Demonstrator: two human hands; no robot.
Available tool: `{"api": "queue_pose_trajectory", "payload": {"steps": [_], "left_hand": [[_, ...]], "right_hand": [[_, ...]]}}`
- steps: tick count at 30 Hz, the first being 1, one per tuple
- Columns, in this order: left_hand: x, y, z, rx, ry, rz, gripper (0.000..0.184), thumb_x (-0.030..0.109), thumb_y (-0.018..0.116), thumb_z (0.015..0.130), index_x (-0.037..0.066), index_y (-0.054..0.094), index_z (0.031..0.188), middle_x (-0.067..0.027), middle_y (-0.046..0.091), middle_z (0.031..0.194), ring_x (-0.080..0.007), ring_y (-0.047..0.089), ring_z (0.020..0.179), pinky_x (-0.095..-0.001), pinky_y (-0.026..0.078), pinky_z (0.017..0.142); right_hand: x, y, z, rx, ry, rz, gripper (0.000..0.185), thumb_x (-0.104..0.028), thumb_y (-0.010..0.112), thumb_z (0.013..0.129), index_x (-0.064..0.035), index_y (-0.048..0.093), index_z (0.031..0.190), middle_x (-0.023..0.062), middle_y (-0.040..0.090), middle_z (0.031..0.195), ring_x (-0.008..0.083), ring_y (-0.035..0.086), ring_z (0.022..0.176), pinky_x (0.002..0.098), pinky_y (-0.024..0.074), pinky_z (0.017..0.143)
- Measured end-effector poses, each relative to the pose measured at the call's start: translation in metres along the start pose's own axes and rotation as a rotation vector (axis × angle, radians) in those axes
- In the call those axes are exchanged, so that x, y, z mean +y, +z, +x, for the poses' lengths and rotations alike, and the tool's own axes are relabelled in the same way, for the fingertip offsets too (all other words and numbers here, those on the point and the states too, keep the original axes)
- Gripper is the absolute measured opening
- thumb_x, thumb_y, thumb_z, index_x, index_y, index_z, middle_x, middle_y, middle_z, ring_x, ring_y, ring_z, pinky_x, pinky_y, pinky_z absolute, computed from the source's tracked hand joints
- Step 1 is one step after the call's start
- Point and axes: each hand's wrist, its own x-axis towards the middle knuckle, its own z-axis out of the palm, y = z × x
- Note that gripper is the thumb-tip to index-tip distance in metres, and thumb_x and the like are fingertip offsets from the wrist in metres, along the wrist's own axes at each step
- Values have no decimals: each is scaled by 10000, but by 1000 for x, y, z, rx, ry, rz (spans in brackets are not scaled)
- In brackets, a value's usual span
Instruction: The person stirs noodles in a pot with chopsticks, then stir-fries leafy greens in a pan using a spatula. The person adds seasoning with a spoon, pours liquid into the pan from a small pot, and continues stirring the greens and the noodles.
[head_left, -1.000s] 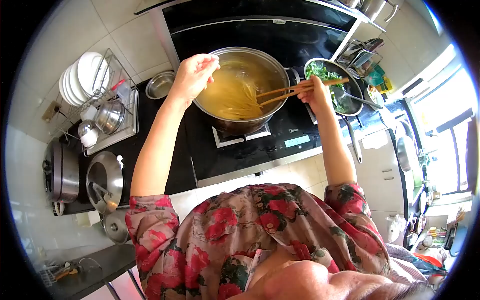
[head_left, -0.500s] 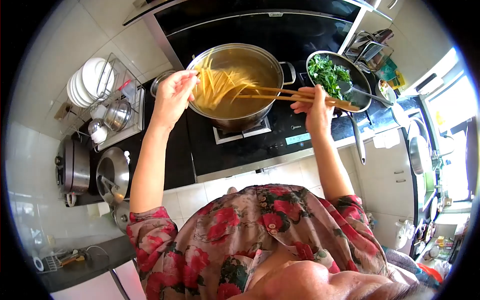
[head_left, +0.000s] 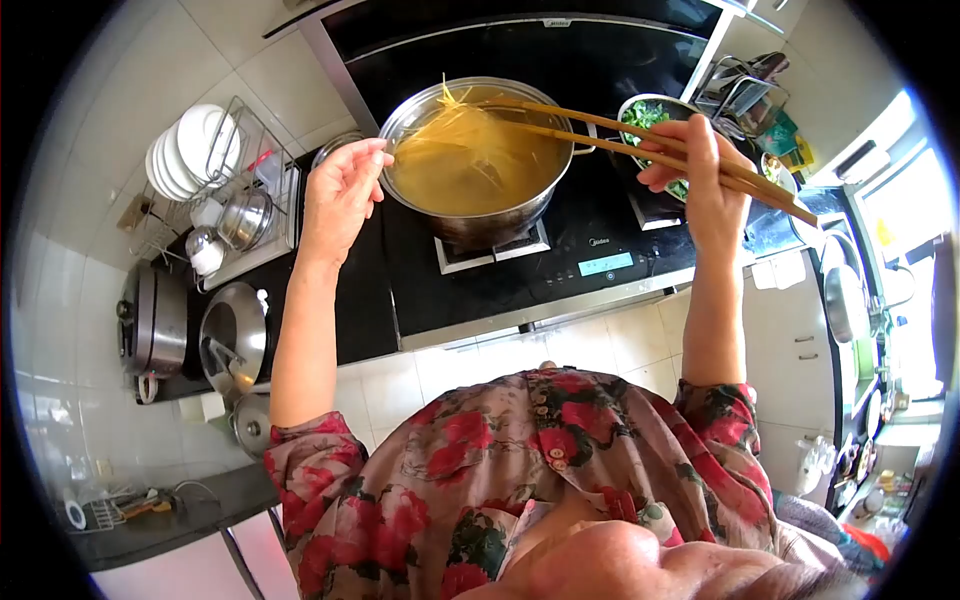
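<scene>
My right hand [head_left: 705,185] is closed round a pair of long wooden chopsticks [head_left: 620,140], whose tips reach into the big steel pot [head_left: 478,228]. Yellow noodles [head_left: 455,130] are bunched at the pot's upper left, some ends sticking out above the yellowish water. My left hand [head_left: 343,195] is just left of the pot's rim, thumb and fingertips together; whatever may be between them is too small to make out. Behind my right hand, partly hidden, is a pan with leafy greens [head_left: 645,115].
A dish rack [head_left: 250,150] with white plates [head_left: 205,145] and metal bowls is at the left. Below it are a dark cooker [head_left: 160,320] and a steel lid [head_left: 233,340]. A wire rack [head_left: 745,95] stands at the back right, with a small bowl [head_left: 770,168] near it.
The chopsticks have swung to a steeper slant as my right hand moved right and up. The noodles have shifted toward the pot's back left. My left hand stays beside the rim.
</scene>
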Motion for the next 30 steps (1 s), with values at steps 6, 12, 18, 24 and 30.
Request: {"api": "queue_pose_trajectory", "payload": {"steps": [6, 12, 18, 24, 30], "left_hand": [[-3, -43, -31, -89, 50, 11, 258, 186, 553, 939, 24, 589, 1138, -47, 644, 965, -30, 485, 613, -164, 387, 501], [-27, -106, -60, -65, 21, -76, 260, 200, 589, 920, 30, 605, 1117, -53, 648, 918, -44, 497, 602, -172, 381, 474], [-43, -144, -69, -97, -17, -159, 257, 206, 576, 929, 33, 600, 1118, -50, 641, 930, -40, 490, 598, -169, 363, 461], [-43, -160, -82, -86, -35, -106, 271, 212, 539, 949, 28, 588, 1142, -74, 637, 974, -39, 475, 590, -170, 368, 469], [-33, -146, -121, 221, 312, -138, 243, 72, 523, 935, -19, 560, 1157, -96, 641, 939, -47, 448, 569, -176, 368, 502]], "right_hand": [[52, 78, 43, -56, 148, -89, 421, -340, 529, 931, 59, 641, 856, 141, 664, 722, 165, 643, 529, 241, 512, 447], [99, 135, 65, -14, 481, 3, 344, -230, 491, 903, 75, 614, 804, 163, 652, 702, 223, 657, 529, 297, 557, 456], [34, 156, 57, -229, 382, -142, 406, -306, 472, 953, 54, 638, 865, 162, 680, 765, 210, 676, 583, 259, 561, 503], [-104, 139, 8, -159, 26, -368, 440, -354, 497, 948, 55, 645, 874, 139, 671, 751, 158, 656, 573, 248, 541, 513], [-142, 167, -85, -432, -104, -195, 300, -267, 485, 951, -15, 646, 974, 83, 672, 853, 161, 669, 662, 260, 533, 566]]}}
